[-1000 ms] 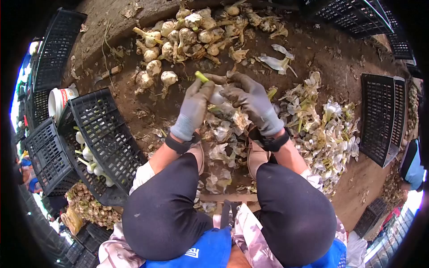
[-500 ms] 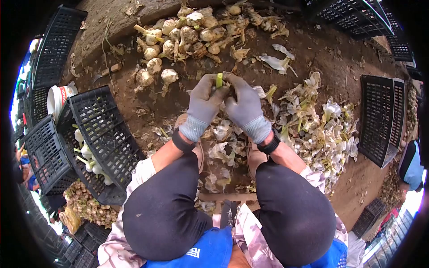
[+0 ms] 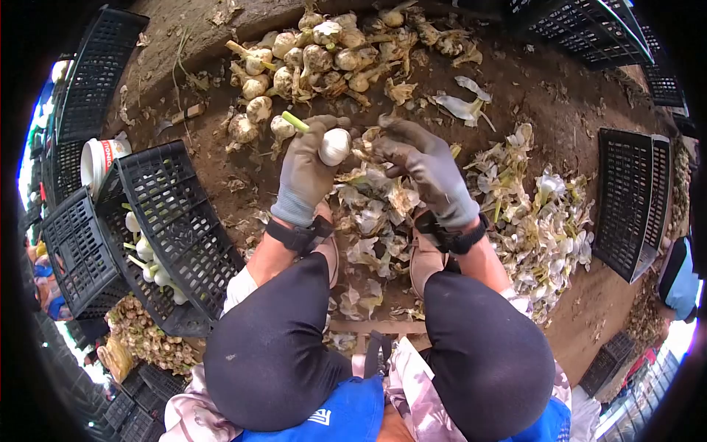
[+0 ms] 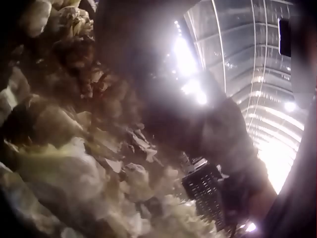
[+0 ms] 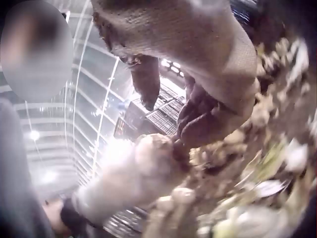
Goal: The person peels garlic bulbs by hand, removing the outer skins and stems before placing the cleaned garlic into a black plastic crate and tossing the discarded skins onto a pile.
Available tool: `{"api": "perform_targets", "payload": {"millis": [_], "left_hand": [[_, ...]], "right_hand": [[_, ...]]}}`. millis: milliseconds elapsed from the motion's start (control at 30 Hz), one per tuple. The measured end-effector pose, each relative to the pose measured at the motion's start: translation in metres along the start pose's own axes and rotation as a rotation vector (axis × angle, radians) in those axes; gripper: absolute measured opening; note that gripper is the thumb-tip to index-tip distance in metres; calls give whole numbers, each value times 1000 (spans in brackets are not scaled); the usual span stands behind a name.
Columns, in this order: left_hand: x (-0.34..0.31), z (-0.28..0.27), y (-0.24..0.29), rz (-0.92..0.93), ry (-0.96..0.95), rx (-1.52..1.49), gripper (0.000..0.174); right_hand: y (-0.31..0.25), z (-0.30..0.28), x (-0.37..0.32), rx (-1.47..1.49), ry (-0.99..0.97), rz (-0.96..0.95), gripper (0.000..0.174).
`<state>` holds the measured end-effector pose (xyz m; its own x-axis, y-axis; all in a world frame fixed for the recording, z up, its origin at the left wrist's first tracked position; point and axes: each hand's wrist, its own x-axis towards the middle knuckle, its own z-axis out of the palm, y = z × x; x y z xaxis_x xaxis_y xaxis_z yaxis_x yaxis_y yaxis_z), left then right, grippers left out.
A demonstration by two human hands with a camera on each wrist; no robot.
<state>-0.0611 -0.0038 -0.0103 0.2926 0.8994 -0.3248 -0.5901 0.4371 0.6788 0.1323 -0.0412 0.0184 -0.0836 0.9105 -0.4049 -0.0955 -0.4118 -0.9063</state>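
Note:
In the head view, my gloved left hand (image 3: 300,177) holds a white garlic bulb (image 3: 335,147), its cut green stem sticking out past the fingers to the upper left. My gloved right hand (image 3: 434,169) is a short way to the right, apart from the bulb, with bent fingers and nothing visible between them. Seen from the right wrist, the right hand (image 5: 198,49) arches above the bulb (image 5: 152,148). The left wrist view is dark and blurred around the hand. Beneath both hands lie stripped garlic skins (image 3: 368,214).
Unpeeled garlic (image 3: 317,59) is heaped ahead. A wooden-handled blade (image 3: 193,111) lies to its left. At left a black crate (image 3: 166,195) holds cleaned bulbs (image 3: 147,254), beside a white bucket (image 3: 94,168). A pile of skins (image 3: 545,214) and another crate (image 3: 626,199) are at right.
The hands were together around the garlic half a second ago. Now they have parted: the left has moved left with the bulb, which shows bare and white, and the right has drawn to the right.

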Motion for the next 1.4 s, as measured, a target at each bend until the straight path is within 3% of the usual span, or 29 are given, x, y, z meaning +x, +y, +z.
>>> {"api": "perform_targets", "payload": {"millis": [33, 67, 100, 267, 367, 433, 533, 600, 667, 733, 800, 867, 933, 1000, 1100, 1167, 1233, 1300, 1400], "left_hand": [[-1, 2, -2, 0, -1, 0, 28], [-1, 4, -4, 41, -30, 53, 24], [-2, 7, -5, 81, -59, 106, 21], [0, 10, -5, 115, -102, 161, 18], [-1, 13, 0, 50, -133, 256, 23], [0, 3, -3, -63, -150, 264, 35], [-3, 1, -9, -69, -85, 324, 36], [-4, 12, -4, -78, -84, 329, 37], [-4, 14, -5, -84, -80, 334, 38], [0, 10, -11, -198, 93, -37, 39], [0, 8, -13, -186, 53, -52, 40], [-2, 9, -12, -174, 19, -67, 40], [-1, 16, -12, -88, 4, 117, 38], [-1, 24, -17, -44, 42, 240, 37], [-3, 37, -20, 62, 96, 358, 34], [-3, 41, -18, -41, 166, 148, 35], [-3, 32, -19, -83, 148, 243, 36], [-4, 27, -23, -133, 128, 339, 37], [-2, 28, -22, -125, 71, 155, 40]], "right_hand": [[-3, 5, 1, 284, -39, 141, 44], [12, 8, 12, 438, -48, 164, 40], [11, 9, 14, 439, -47, 163, 40], [-3, 18, 12, 341, -21, 205, 37], [0, 14, 14, 359, 8, 209, 35], [2, 13, 16, 401, 18, 217, 35], [14, 16, 21, 332, 15, 220, 30], [28, 15, 30, 119, 0, 65, 27], [25, 14, 24, 193, 11, 132, 29], [24, 11, 20, 264, 25, 195, 30], [31, 6, 16, 79, 51, 71, 34], [29, 10, 11, 106, 97, 13, 37], [21, 17, 6, 132, 148, -48, 41], [14, 26, 3, -351, 241, -228, 49], [9, 29, 8, -404, 338, -213, 57], [27, 17, 17, -284, 303, -216, 51], [23, 11, 14, 211, 135, 3, 44], [30, 9, 17, 114, 143, -19, 36], [26, 6, 19, 15, 119, 48, 36]]}}
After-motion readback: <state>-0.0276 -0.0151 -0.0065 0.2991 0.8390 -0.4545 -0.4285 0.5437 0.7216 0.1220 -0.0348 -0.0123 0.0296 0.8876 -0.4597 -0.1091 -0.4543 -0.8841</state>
